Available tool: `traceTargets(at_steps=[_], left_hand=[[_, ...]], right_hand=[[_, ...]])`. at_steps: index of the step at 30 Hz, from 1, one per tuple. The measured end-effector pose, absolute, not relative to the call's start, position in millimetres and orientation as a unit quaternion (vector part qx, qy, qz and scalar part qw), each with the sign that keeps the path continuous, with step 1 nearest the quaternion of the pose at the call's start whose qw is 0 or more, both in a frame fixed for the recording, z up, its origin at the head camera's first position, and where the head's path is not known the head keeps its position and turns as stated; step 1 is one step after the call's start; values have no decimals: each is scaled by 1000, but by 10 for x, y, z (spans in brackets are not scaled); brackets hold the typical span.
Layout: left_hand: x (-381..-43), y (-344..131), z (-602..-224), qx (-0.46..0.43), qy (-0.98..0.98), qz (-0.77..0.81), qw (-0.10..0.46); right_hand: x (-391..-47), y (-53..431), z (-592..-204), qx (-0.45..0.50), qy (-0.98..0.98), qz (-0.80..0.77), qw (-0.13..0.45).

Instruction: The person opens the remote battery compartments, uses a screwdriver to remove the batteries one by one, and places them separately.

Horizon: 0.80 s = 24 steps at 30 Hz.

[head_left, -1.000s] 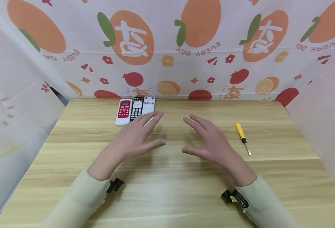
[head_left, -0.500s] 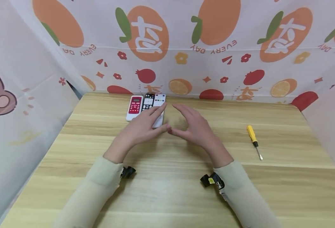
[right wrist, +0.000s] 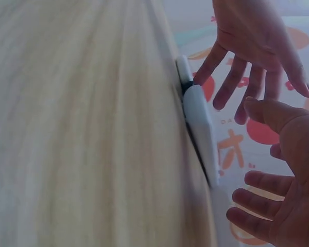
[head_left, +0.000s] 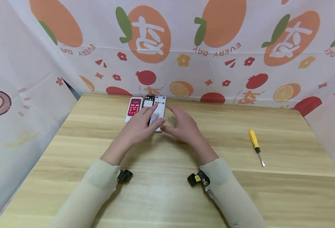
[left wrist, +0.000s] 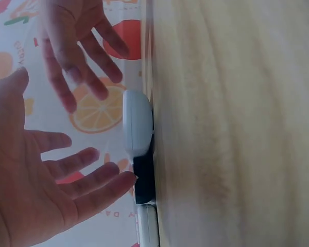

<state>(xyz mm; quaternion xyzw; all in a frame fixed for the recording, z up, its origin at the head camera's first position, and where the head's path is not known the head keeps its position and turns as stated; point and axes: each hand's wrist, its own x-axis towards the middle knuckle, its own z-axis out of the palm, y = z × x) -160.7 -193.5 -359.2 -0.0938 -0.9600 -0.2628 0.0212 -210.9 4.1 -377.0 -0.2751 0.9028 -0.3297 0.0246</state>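
Observation:
Three remote controls lie side by side at the back left of the table. One is white with a red face (head_left: 133,110), the middle one is black (head_left: 148,98), and the right one is white (head_left: 161,109). My left hand (head_left: 137,126) hovers over the near part of the black remote and the white remote's left side, fingers extended. In the left wrist view a fingertip comes close to the black remote (left wrist: 144,179); I cannot tell whether it touches. My right hand (head_left: 184,126) is just right of the white remote (right wrist: 200,123), fingers spread and holding nothing.
A yellow-handled screwdriver (head_left: 255,145) lies on the right part of the wooden table (head_left: 161,196). A fruit-printed cloth (head_left: 196,72) hangs along the table's back edge, and pale cloth (head_left: 28,126) hangs at the left side.
Both hands have moved toward the remotes. The right hand has come left, from the table's middle to beside the white remote. The head view has shifted slightly; the remotes and screwdriver lie as before.

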Motion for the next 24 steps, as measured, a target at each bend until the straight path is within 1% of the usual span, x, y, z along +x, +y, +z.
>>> traceTargets(at_steps=[8,16,24], left_hand=[[-1634,-1963,-3677,-88,-957,-275,14],[-1645,-1952,-3661,-72,-962,-264,2],[-1584,-1849,-3625,-52,-963,-253,-70]], right_hand=[[-2153,-27,-3882,-265,905,-325,78],[-2136,-24,-3907,-259,902,-325,120],[-2055,-54,-3886,-268,900,-307,153]])
